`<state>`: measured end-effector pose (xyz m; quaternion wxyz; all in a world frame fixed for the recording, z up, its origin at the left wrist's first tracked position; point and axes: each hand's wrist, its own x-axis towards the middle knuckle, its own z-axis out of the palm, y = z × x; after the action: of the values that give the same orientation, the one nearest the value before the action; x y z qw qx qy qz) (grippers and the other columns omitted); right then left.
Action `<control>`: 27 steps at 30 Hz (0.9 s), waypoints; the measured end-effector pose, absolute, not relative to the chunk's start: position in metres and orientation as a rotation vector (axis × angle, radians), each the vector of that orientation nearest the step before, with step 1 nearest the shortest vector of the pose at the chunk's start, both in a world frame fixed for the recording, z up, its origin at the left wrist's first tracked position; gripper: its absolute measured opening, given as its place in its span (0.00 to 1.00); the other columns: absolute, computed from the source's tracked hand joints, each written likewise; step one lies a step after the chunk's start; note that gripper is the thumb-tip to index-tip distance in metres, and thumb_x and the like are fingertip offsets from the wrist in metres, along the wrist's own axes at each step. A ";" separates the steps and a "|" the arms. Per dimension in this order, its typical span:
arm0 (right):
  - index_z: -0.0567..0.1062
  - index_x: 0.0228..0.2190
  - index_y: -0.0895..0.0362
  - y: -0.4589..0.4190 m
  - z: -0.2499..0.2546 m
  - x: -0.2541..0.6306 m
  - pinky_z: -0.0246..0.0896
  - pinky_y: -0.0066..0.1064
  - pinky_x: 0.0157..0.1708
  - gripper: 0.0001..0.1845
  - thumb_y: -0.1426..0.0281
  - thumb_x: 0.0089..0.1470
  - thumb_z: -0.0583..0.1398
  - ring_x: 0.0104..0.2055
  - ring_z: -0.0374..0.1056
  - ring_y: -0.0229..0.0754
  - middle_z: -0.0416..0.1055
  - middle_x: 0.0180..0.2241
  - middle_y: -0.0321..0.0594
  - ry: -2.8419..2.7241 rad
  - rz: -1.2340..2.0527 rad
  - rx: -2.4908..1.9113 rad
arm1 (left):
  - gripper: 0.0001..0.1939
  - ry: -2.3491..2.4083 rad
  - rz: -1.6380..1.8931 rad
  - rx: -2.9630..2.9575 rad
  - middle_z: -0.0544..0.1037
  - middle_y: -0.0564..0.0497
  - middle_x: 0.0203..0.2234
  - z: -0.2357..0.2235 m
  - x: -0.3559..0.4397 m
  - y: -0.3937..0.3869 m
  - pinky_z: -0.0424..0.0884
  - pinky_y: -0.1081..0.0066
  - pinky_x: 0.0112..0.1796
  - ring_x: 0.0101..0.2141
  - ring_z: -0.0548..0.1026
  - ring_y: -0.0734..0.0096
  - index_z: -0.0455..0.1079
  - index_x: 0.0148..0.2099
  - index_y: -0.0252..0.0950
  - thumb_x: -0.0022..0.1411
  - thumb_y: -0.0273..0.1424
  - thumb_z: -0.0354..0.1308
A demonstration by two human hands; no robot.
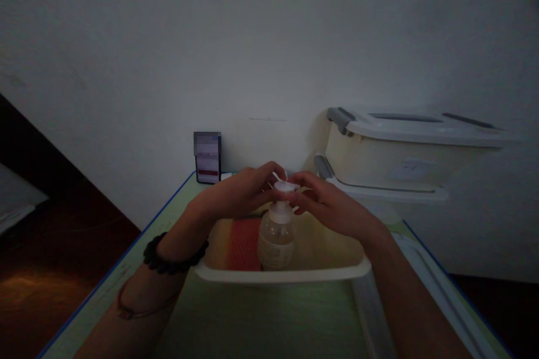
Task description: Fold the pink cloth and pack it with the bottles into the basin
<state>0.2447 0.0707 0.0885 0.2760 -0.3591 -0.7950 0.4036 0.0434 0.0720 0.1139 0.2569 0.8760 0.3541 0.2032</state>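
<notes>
A clear pump bottle (275,241) with a white pump head and a label stands upright inside a cream plastic bin (286,276). From the left, my left hand (244,190) pinches the pump head between thumb and fingers. My right hand (326,202) closes on the same pump head from the other side, its fingertips close to those of the left. Left of the bottle in the bin is a red textured item (245,244), whose kind I cannot make out. My hands and forearms hide parts of the bin's sides and back.
The bin is on a green tabletop (261,320) with a blue edge. A phone (209,160) leans on the wall at the back left. To the right stand stacked cream storage boxes (379,162) with white lids and grey latches. A long pale panel (433,280) lies along the right side.
</notes>
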 end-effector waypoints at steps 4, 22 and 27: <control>0.65 0.40 0.57 0.072 0.087 0.244 0.68 0.31 0.33 0.14 0.59 0.60 0.50 0.37 0.70 0.38 0.70 0.37 0.41 -2.097 1.175 -0.927 | 0.09 0.948 0.538 2.349 0.78 0.44 0.33 0.114 0.044 0.071 0.68 0.72 0.31 0.31 0.76 0.70 0.58 0.45 0.33 0.63 0.30 0.49; 0.71 0.40 0.55 0.058 0.107 0.240 0.55 0.30 0.29 0.17 0.57 0.57 0.53 0.31 0.68 0.40 0.73 0.31 0.38 -2.246 0.453 -1.240 | 0.19 1.409 0.308 2.496 0.72 0.42 0.43 0.109 0.011 0.089 0.64 0.69 0.42 0.42 0.71 0.63 0.64 0.49 0.32 0.61 0.40 0.49; 0.72 0.41 0.56 0.050 0.109 0.229 0.57 0.34 0.32 0.18 0.57 0.58 0.52 0.34 0.69 0.45 0.74 0.34 0.42 -2.341 0.335 -1.344 | 0.20 1.444 0.093 2.463 0.76 0.42 0.35 0.106 0.017 0.089 0.65 0.70 0.33 0.34 0.74 0.63 0.63 0.52 0.31 0.65 0.38 0.41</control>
<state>0.2294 0.0501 0.1093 0.2091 -0.4833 -0.8416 0.1203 0.0166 0.0894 0.1063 0.1422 0.8534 0.5004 0.0322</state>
